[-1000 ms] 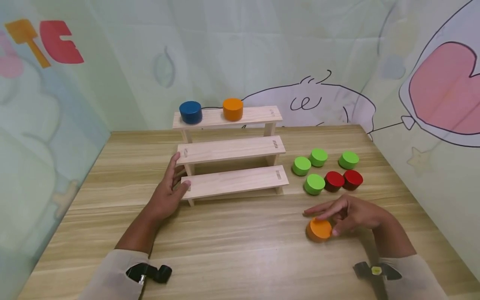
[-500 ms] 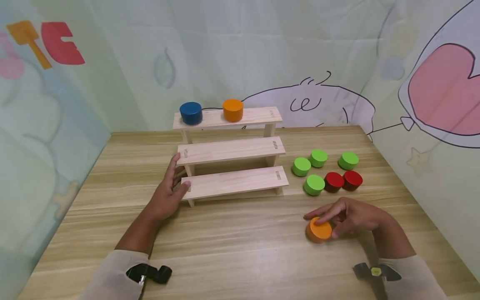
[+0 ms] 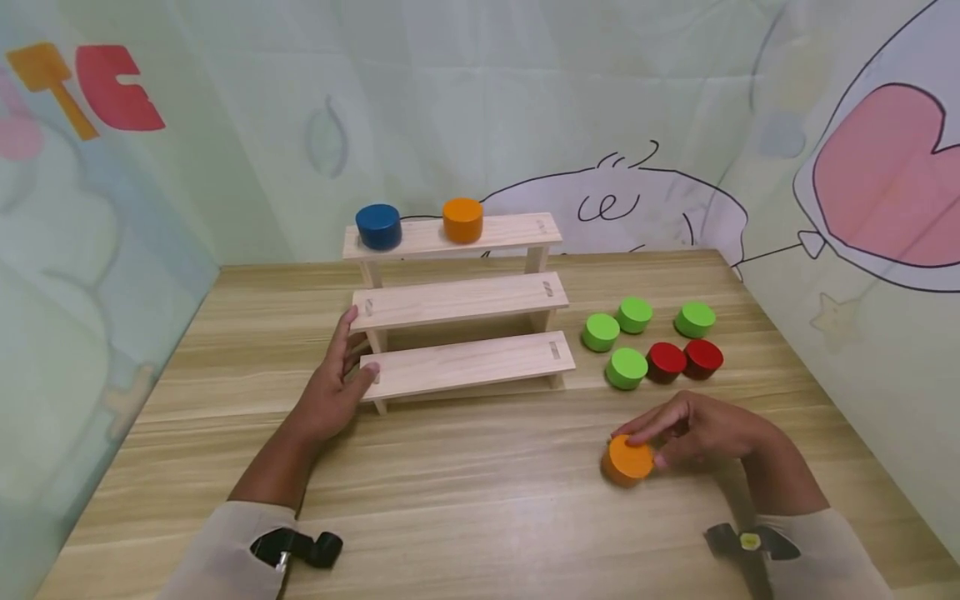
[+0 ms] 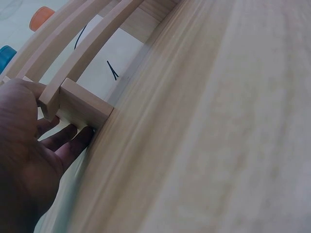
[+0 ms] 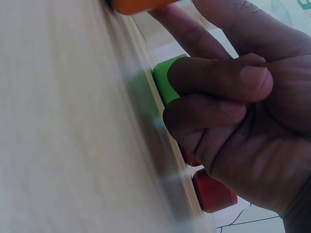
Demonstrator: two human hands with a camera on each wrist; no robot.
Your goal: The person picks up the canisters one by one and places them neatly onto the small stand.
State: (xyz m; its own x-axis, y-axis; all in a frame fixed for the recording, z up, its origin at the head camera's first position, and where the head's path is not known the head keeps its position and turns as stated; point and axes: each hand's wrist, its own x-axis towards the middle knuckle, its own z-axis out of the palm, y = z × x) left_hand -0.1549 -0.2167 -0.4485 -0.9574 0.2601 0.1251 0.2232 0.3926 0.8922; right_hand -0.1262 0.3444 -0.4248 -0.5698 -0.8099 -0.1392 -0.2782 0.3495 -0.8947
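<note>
A three-step wooden stand [image 3: 465, 302] has its left end in my left hand [image 3: 333, 396], thumb on the lowest step and fingers along the side. In the left wrist view those fingers [image 4: 73, 141] reach behind the stand's side panel. On the top step sit a blue round block [image 3: 378, 227] and an orange round block [image 3: 462, 221]. My right hand [image 3: 705, 433] pinches another orange round block [image 3: 627, 461] low over the front right of the table. The right wrist view shows only this block's edge, and the ring and little fingers are curled toward the palm.
Right of the stand lie several green round blocks [image 3: 626, 368] and two red round blocks [image 3: 666, 362] touching side by side. A printed cloth backdrop [image 3: 480, 100] rises behind and beside the wood-grain table [image 3: 465, 517].
My right hand's fingers have closed in around the orange block, which has shifted slightly left. The left hand keeps its grip on the stand, and the other blocks have stayed in place.
</note>
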